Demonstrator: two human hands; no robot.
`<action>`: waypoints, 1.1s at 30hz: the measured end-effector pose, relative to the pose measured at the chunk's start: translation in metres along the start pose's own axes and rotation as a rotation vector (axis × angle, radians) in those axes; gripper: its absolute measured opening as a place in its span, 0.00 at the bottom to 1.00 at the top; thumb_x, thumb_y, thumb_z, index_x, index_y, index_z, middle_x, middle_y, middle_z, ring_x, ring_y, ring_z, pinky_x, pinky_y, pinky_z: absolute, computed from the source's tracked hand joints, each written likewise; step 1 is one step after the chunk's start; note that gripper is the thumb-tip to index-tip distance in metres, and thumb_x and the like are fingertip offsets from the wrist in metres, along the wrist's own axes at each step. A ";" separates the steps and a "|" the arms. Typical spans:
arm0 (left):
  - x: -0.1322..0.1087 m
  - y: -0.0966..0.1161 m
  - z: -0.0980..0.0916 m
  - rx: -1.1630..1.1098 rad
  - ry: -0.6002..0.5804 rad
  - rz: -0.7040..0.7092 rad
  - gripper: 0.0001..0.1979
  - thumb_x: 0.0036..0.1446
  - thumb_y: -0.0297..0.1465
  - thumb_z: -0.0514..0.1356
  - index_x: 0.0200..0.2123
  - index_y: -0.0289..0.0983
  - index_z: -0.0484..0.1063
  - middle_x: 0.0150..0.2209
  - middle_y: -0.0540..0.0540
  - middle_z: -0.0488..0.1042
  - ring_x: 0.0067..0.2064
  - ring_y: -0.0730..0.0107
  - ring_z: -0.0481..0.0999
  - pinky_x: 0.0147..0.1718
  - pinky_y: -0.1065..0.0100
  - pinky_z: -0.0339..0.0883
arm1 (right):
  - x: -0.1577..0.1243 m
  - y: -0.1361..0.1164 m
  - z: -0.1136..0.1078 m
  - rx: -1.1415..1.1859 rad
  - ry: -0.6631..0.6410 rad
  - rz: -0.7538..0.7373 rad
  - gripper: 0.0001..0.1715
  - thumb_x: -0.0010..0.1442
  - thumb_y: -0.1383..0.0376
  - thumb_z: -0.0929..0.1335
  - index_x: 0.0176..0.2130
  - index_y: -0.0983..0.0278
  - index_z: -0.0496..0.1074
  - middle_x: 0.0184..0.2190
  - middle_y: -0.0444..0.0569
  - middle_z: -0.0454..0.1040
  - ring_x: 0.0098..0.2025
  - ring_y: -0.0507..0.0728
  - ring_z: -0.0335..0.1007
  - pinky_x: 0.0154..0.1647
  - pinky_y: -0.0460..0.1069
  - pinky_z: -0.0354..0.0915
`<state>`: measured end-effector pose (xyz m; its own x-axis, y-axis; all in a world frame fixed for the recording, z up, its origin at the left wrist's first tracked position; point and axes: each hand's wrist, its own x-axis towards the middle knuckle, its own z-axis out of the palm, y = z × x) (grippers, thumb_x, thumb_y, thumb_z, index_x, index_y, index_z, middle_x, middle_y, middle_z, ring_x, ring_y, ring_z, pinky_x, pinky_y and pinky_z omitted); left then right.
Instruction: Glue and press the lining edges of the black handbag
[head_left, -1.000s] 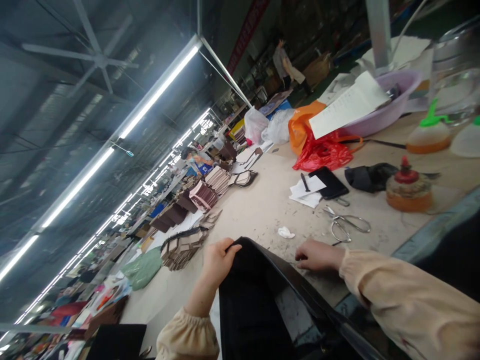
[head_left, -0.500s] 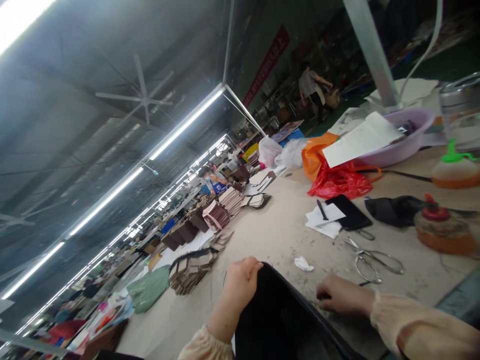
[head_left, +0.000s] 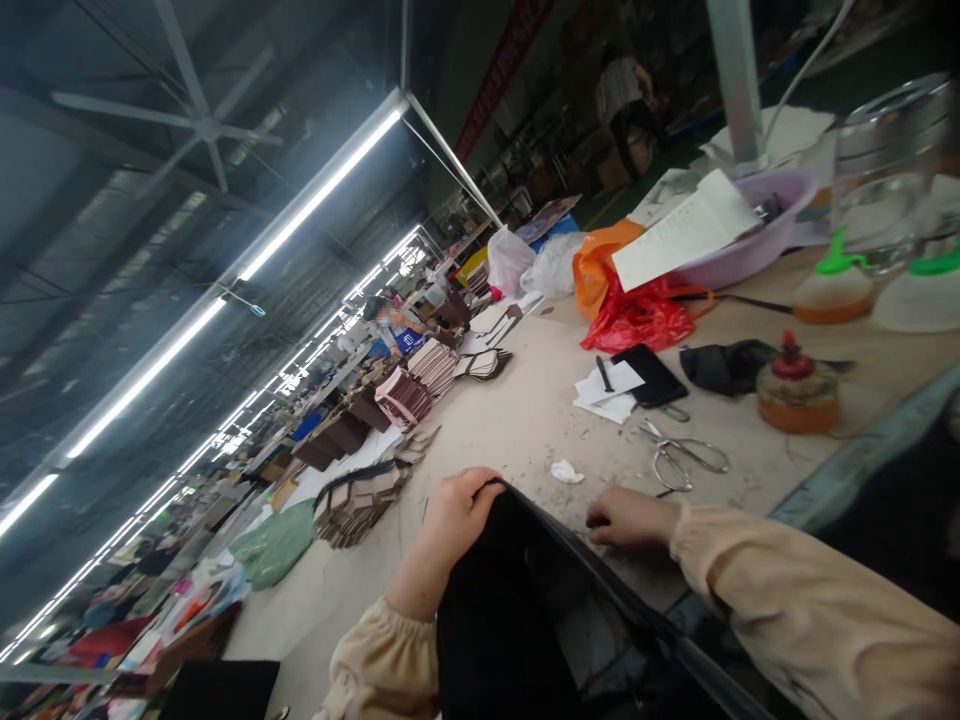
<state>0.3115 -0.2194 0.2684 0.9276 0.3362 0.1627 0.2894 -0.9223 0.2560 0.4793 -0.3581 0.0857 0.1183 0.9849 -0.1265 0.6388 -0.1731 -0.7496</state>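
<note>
My left hand [head_left: 459, 515] is closed on the top corner of a large black piece [head_left: 502, 610], which looks like a bag panel or an open bag and runs down out of the picture. My right hand [head_left: 630, 517] rests on the worktable just right of the black piece, apart from it. Its fingers are curled in, and whatever they may hold is hidden. Close by lie a crumpled white scrap [head_left: 566, 472] and a pair of metal scissors [head_left: 681, 455]. A black phone or tablet [head_left: 651, 376] lies behind them with white papers and a black pen [head_left: 604, 375].
On the right stand a glue bottle with a red cap [head_left: 797, 390], green-capped bottles and a clear jar [head_left: 877, 180]. A purple basin [head_left: 765, 230] sits behind red and orange bags [head_left: 637, 315]. Brown piece stacks [head_left: 360, 505] and a green bag [head_left: 274, 545] line the left.
The whole view has shifted, so the table's things appear further left and higher. My left hand keeps its hold on the black piece. A person in the background has bent over.
</note>
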 end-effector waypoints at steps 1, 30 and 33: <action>0.001 0.000 0.001 -0.013 -0.006 0.005 0.09 0.58 0.35 0.56 0.36 0.40 0.76 0.33 0.47 0.79 0.36 0.67 0.76 0.39 0.69 0.66 | 0.000 0.000 0.000 -0.005 -0.001 -0.002 0.19 0.52 0.60 0.67 0.41 0.63 0.79 0.39 0.55 0.80 0.41 0.63 0.75 0.39 0.50 0.65; -0.043 -0.015 -0.028 0.430 -0.031 -0.420 0.20 0.58 0.38 0.52 0.16 0.38 0.61 0.16 0.52 0.60 0.23 0.72 0.61 0.26 0.70 0.47 | -0.003 0.000 -0.006 -0.076 0.056 -0.086 0.16 0.55 0.60 0.66 0.38 0.62 0.80 0.37 0.54 0.80 0.39 0.63 0.75 0.39 0.50 0.64; -0.044 -0.014 -0.028 0.457 -0.029 -0.431 0.19 0.58 0.38 0.52 0.17 0.38 0.60 0.17 0.52 0.60 0.24 0.71 0.62 0.26 0.70 0.48 | -0.003 -0.001 -0.007 -0.064 0.051 -0.068 0.17 0.55 0.59 0.66 0.41 0.62 0.79 0.40 0.53 0.80 0.43 0.62 0.74 0.42 0.50 0.64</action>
<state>0.2598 -0.2157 0.2838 0.7092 0.6966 0.1085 0.7047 -0.6953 -0.1417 0.4834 -0.3604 0.0916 0.1101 0.9930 -0.0421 0.6938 -0.1071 -0.7122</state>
